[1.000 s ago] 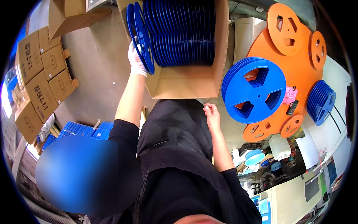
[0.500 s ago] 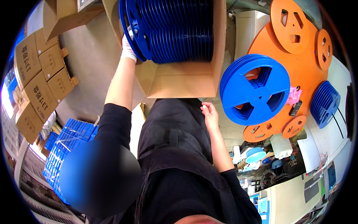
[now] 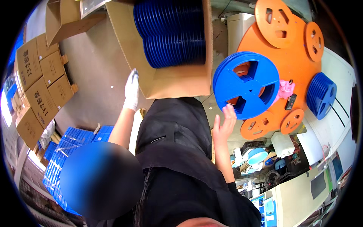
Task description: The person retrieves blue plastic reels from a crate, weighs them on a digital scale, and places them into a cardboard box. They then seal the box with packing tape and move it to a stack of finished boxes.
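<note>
My left hand [image 3: 131,92], in a white glove with dark fingertips, is raised beside the left wall of an open cardboard box [image 3: 177,84]. Its fingers are stretched out, and nothing shows in it. Inside the box, blue plastic reels [image 3: 174,47] stand on edge, packed in two rows. My bare right hand [image 3: 224,125] is open, fingers spread, its tips at the lower edge of a stack of blue reels [image 3: 250,90]. Whether they touch it I cannot tell. That stack, with three large cut-outs in its top reel, lies on a round orange table [image 3: 297,72].
Around the table's rim sit several orange discs [image 3: 275,24] with slots. A pink cloth [image 3: 284,90] and a small black device [image 3: 290,102] lie on it. More blue reels [image 3: 321,95] stand at the right. Closed cartons [image 3: 39,100] are piled at the left, near blue pallets [image 3: 75,151].
My left hand has let go of a reel at the box's left side and drawn back toward me. My right hand has opened and moved right, up to the reel stack. The view has shifted.
</note>
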Demonstrator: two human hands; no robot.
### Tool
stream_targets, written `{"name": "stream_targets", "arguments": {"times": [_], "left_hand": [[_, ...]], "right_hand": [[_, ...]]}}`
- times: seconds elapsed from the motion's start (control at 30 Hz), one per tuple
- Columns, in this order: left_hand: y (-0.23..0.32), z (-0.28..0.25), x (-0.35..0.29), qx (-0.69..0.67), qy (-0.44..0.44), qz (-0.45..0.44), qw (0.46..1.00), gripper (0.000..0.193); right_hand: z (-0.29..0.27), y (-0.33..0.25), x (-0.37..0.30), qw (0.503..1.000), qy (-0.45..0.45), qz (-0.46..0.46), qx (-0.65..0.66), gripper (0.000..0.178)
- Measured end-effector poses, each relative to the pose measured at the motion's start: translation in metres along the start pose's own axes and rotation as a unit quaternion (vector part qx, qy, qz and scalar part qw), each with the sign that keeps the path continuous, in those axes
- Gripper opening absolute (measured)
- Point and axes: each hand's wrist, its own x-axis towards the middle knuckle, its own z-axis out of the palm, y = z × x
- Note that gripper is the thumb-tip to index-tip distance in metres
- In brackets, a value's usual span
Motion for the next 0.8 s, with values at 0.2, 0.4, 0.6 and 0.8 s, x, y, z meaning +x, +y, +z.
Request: {"name": "stream_targets", "arguments": {"times": [0.2, 0.4, 0.6, 0.8], "left_hand": [[0.029, 0.038, -0.070, -0.003, -0.147, -0.081, 0.986, 0.042], [0.076, 0.030, -0.095, 0.040, -0.205, -0.074, 0.975, 0.042], [0.088, -0.002, -0.089, 0.006, -0.179, -0.089, 0.980, 0.042], [0.095, -0.006, -0.069, -0.037, -0.228, -0.057, 0.971, 0.044]], "right_hand": [[0.027, 0.059, -0.023, 0.973, -0.120, 0.098, -0.168, 0.066], [0.030, 0.076, -0.022, 0.974, -0.091, 0.067, -0.195, 0.050], [-0.025, 0.040, -0.007, 0.989, -0.061, 0.024, -0.131, 0.043], [-0.096, -0.066, 0.050, 0.994, 0.042, -0.075, 0.075, 0.035]]}}
